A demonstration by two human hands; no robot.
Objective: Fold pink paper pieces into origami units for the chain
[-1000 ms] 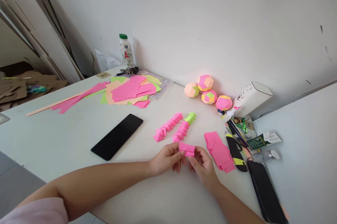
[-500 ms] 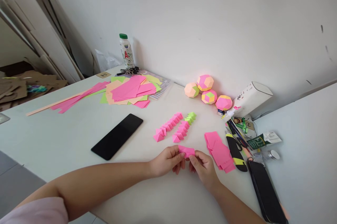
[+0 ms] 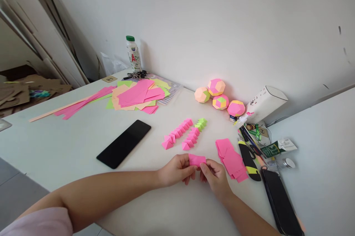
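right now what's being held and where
A folded pink paper, pinched at its left end by the left hand, right end by the right hand.

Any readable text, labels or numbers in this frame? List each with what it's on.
"AD": red letters on the green-capped bottle; its smaller print is too blurred.
Dark marks on the white box: unreadable.
Print on the green packet: too small.
Nothing on the folded pink paper.
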